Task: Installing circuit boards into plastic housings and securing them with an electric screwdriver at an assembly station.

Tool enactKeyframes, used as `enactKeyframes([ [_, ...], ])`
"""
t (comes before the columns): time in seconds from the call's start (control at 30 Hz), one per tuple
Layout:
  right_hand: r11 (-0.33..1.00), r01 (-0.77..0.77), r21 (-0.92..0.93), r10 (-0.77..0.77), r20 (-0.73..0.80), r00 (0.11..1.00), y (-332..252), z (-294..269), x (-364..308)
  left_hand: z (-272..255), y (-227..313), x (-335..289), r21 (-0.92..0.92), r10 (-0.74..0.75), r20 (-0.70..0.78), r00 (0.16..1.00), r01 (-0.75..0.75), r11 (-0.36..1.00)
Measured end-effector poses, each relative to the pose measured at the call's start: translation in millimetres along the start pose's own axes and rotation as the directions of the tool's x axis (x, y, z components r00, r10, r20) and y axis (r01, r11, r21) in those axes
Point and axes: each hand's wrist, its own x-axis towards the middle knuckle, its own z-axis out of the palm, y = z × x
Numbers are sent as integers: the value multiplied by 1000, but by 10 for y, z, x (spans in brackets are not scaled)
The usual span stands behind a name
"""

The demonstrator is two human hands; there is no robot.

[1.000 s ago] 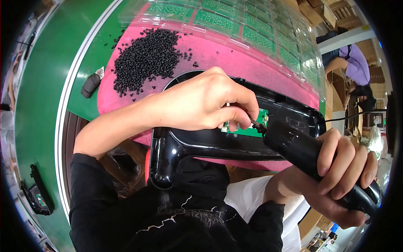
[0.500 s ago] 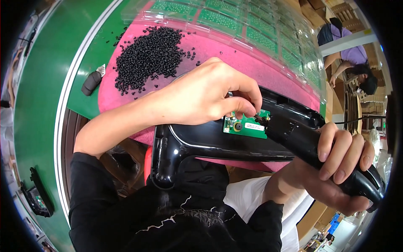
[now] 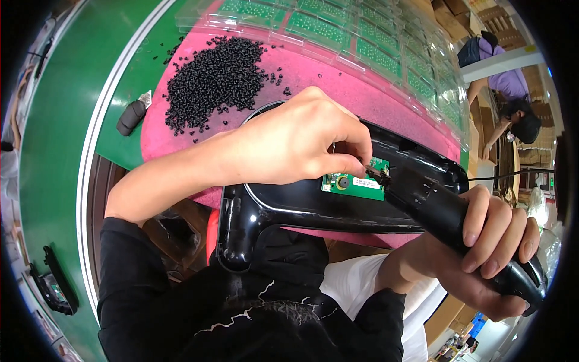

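Note:
My right hand (image 3: 491,250) is wrapped around a black electric screwdriver (image 3: 428,199), which slants toward the middle of the view. Small dark bits, perhaps screws, cluster at its tip (image 3: 379,176). Beside that tip, the thumb and forefinger of my left hand (image 3: 319,142) are pinched together; whatever they hold is hidden. Beneath both hands lies a glossy black plastic housing (image 3: 313,214) with a rounded arm at its left end. Set into it is a green circuit board (image 3: 356,187) bearing a white label and a small round black part, partly covered by my left hand.
A heap of small black screws (image 3: 211,84) lies on the pink mat (image 3: 289,69), with strays around it. Clear plastic trays of green boards (image 3: 319,27) stand behind. A dark bundle (image 3: 131,117) and another black housing (image 3: 54,280) lie left. Another person (image 3: 506,84) bends over at far right.
My left hand has shifted slightly left and down, still pinched. The screwdriver tip, with its dark bits, shows more plainly. The right hand has moved a little downward. The other person has shifted.

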Motion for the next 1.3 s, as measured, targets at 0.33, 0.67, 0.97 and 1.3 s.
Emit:
enactKeyframes([
  [0.33,995,-29,-92,36,75,997,63,19,-56,35,-36,-27,141,184,25,983,-185,973],
  [0.67,981,-137,-139,155,122,980,106,-23,-33,60,-100,-54,209,53,57,997,-64,976],
  [0.97,952,-241,-187,273,170,947,351,-220,-68,66,-82,-85,287,-33,-30,999,40,957],
  [1.3,913,-375,-160,401,188,897,475,-281,-26,76,-73,-148,313,-148,-36,988,151,938],
])
